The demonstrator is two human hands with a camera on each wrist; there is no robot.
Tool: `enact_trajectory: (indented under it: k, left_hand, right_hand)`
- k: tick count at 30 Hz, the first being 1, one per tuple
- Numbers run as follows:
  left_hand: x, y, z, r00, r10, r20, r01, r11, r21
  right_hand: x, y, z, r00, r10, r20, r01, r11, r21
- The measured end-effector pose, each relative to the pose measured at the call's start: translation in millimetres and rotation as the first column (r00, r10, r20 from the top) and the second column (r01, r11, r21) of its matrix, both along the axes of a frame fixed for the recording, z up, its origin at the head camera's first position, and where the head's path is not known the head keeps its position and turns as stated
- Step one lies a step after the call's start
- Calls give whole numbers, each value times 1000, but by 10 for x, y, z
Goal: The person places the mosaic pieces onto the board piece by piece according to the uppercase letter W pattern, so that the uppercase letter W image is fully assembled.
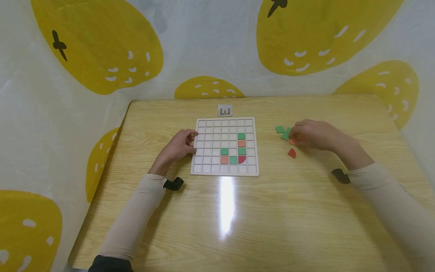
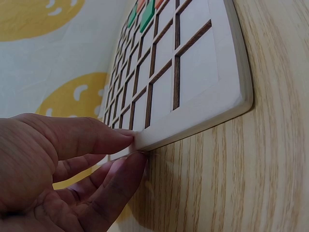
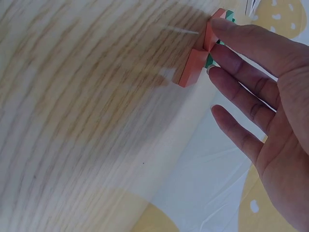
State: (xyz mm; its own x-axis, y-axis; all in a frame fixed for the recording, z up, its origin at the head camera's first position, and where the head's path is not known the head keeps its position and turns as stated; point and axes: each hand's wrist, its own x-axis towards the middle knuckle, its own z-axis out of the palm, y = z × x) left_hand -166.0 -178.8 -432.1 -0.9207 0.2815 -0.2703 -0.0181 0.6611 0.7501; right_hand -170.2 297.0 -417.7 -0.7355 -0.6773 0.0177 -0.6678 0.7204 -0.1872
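Observation:
A white grid board (image 1: 217, 170) lies on the wooden table. My left hand (image 1: 179, 145) holds its left edge, thumb and fingertips at the rim. Set in its cells are green square tiles, orange square tiles and a red quarter-round tile (image 1: 242, 159), forming a hooked line. To the right of the board, my right hand (image 1: 314, 134) reaches over a small group of loose tiles. Its thumb and fingertips pinch an orange tile (image 3: 211, 36). A second orange tile (image 3: 193, 67) lies beside it, and green tiles (image 1: 279, 129) are partly hidden by the fingers.
A small pattern card (image 1: 225, 110) with a brown E-like shape lies behind the board. Nearer me than the loose group is a red quarter-round tile (image 1: 292, 153). A cloth with yellow fruit prints (image 1: 210, 87) hangs behind the table (image 1: 278, 219).

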Motion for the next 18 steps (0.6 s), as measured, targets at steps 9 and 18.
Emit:
enact_trajectory:
  k: [9,18]
  left_hand:
    - [1,2,4,1000,-5,-2,5,1000,2]
    - [13,4,6,1000,0,4,0,1000,5]
  right_hand:
    - [9,5,4,1000,1,10,-2,1000,9]
    - [0,-17,-12,1000,17,-23,-18,1000,-15]
